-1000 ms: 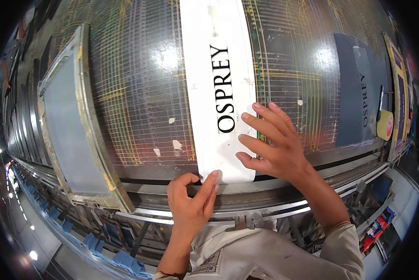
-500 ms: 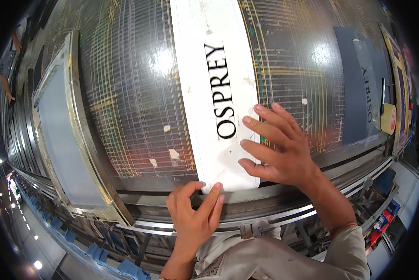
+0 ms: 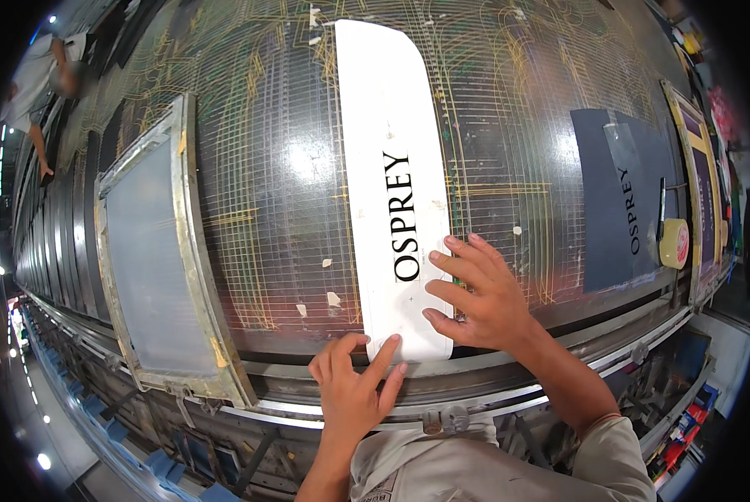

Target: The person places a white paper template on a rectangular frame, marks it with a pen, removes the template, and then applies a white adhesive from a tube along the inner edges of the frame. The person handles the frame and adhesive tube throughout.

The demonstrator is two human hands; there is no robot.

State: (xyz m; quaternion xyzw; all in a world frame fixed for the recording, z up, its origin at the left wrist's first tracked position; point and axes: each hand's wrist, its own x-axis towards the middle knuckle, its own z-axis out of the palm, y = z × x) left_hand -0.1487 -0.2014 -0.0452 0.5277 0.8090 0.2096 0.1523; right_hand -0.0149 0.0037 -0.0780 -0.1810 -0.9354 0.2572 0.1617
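Centre frame, the long white panel [image 3: 383, 100] ran upright on the dark, line-marked table [image 3: 517, 155]; at its lower-left corner, the left hand [image 3: 354, 385] touched down, fingertips apart! The right hand [image 3: 484, 301], fingers spread wide, reached over the lower right edge; a framed screen [image 3: 149, 276] lay at left.

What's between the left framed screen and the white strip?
In the head view: dark tabletop with yellow lines, small pale patches, and, at the near end, part of the left hand.

Pale grey-beige shirt [image 3: 450, 468] with short right sleeve [image 3: 613, 460] and dark boxed print [image 3: 382, 490] in front
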